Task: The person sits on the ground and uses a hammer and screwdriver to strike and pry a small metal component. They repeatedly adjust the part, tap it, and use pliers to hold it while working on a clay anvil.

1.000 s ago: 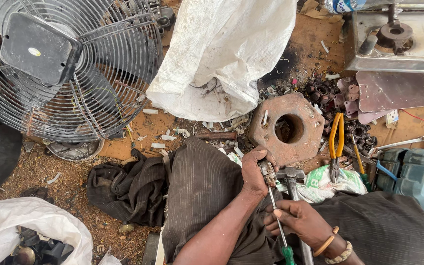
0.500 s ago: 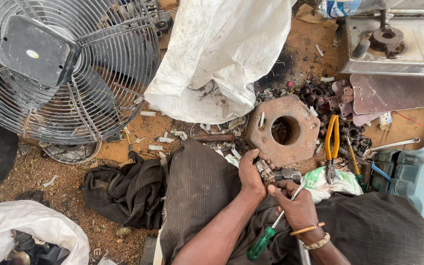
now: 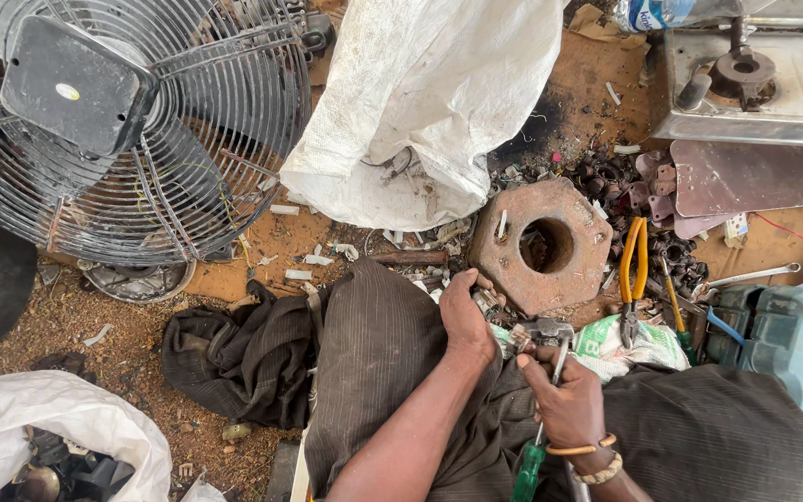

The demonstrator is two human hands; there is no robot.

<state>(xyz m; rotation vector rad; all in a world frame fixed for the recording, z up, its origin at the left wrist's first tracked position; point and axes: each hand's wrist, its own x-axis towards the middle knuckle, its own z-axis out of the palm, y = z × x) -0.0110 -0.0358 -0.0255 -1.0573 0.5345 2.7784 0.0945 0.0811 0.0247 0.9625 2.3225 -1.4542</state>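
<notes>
ground: reddish-brown packed dirt [image 3: 597, 84], littered with white chips, rusty nuts and small scrap.
far left: a big round wire-caged fan [image 3: 123, 121] lying flat, black blades and a square black hub; it fills that corner.
far middle: a slumped white woven sack [image 3: 420, 102], dusty, wrinkled.
far right: a dull metal stove top [image 3: 792, 84] with a round burner, and a flat brownish metal sheet [image 3: 755, 177] just near of it.
centre: a rusty eight-sided block [image 3: 541, 246] with a round hole, rough and pitted.
right of block: orange-handled pliers [image 3: 632, 279] on the scrap; a teal plastic case [image 3: 783, 339] at the right edge.
near: dark striped cloth [image 3: 374, 353] over the lap, little open ground around it.
left hand [image 3: 465, 321]: curled closed on a small metal part [image 3: 490, 302], just near of the block.
right hand [image 3: 564, 400]: fingers closed on the shaft of a green-handled screwdriver [image 3: 536, 446], its tip at the part.
</notes>
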